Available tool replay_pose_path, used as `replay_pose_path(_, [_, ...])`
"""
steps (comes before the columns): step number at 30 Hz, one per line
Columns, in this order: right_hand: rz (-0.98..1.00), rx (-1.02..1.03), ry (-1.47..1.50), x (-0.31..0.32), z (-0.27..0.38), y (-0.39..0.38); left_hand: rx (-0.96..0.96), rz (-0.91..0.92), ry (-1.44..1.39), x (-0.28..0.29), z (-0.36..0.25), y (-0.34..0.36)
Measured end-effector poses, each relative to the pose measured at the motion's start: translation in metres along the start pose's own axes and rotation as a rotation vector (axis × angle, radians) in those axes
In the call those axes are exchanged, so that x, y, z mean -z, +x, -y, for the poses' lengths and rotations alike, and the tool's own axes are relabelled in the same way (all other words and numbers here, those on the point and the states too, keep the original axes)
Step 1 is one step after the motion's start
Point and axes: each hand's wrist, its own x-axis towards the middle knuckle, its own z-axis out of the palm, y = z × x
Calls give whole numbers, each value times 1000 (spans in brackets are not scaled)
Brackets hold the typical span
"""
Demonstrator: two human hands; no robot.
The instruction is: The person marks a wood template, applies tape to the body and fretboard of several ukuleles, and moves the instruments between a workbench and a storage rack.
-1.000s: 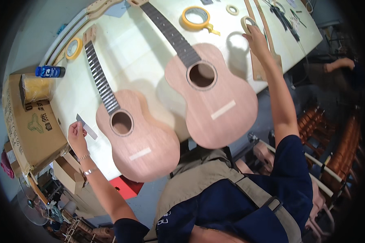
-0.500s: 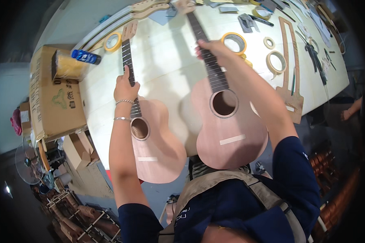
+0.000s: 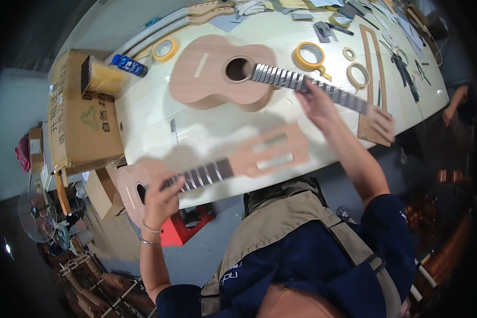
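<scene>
Two small unfinished wooden guitars without strings lie across the white table. My left hand (image 3: 161, 201) is closed round the dark fretted neck of the near guitar (image 3: 130, 188); its body is at the left table edge, partly hidden by that hand. The near guitar's slotted headstock (image 3: 297, 140) points right. Farther off, the other guitar (image 3: 212, 71) has its body at the far left and its neck slanting down to the right. My right hand (image 3: 320, 106) grips this neck from the near side, thumb near the frets. Its headstock (image 3: 380, 123) is blurred.
Tape rolls (image 3: 309, 55) lie at the far right, near a flat wooden template (image 3: 375, 63) and a black glue gun (image 3: 405, 77). A cardboard box (image 3: 85, 127), a blue bottle (image 3: 130, 65) and loose necks (image 3: 212, 9) are at the left and back. Below the table edge sits a red bin (image 3: 183, 230).
Both guitars have turned from pointing away to lying crosswise, necks to the right. The right one's body swung to the far left; the left one came to the near edge.
</scene>
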Motion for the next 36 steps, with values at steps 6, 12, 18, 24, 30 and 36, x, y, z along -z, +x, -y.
replay_pose_path(6, [160, -496, -2, 1, -56, 23, -231, 223, 199, -92, 10, -2])
replay_pose_path(12, [-111, 1076, -2071, -13, 18, 73, -67, 159, 286, -117, -17, 17])
replay_pose_path(18, [154, 895, -1763, 29, 60, 109, -76, -100, 56, -133, -52, 48])
replay_pose_path(24, [412, 448, -304, -23, -45, -65, 253, -411, -596, -164, -75, 56])
replay_pose_path(30, [241, 482, -251, -12, -103, -141, 401, -294, -1302, -169, -117, 72])
replay_pose_path(36, [117, -111, 552, 27, -91, -163, 573, -302, -1256, -150, -84, 18])
